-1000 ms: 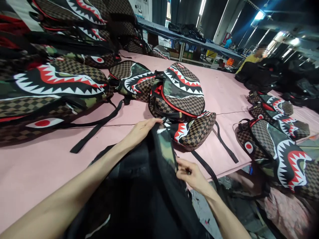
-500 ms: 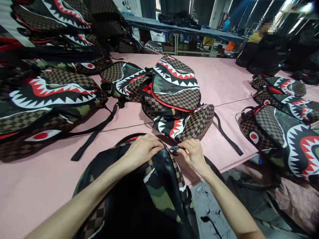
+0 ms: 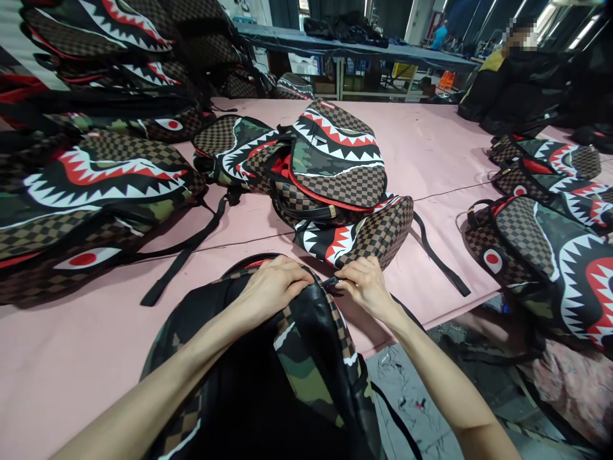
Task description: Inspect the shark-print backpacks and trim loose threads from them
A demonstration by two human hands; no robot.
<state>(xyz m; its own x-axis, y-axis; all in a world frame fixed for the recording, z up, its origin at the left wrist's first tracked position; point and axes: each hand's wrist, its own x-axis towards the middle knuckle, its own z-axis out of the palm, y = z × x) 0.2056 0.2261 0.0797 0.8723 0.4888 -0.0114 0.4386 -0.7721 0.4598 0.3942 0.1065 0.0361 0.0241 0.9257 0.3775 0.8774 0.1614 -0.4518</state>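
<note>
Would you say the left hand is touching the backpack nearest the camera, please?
Touching. The head view shows the left hand pressed flat over the top edge of the camo backpack, fingers curled onto its black trim with no gap.

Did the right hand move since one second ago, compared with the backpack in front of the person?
Yes. The right hand went up the backpack, away from the person, to its top edge, where it now pinches a small metal piece beside the left hand.

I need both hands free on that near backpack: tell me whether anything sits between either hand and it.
Nothing visible does. The left hand presses on top of the backpack, and the right hand pinches a small dark tool at its top edge.
</note>
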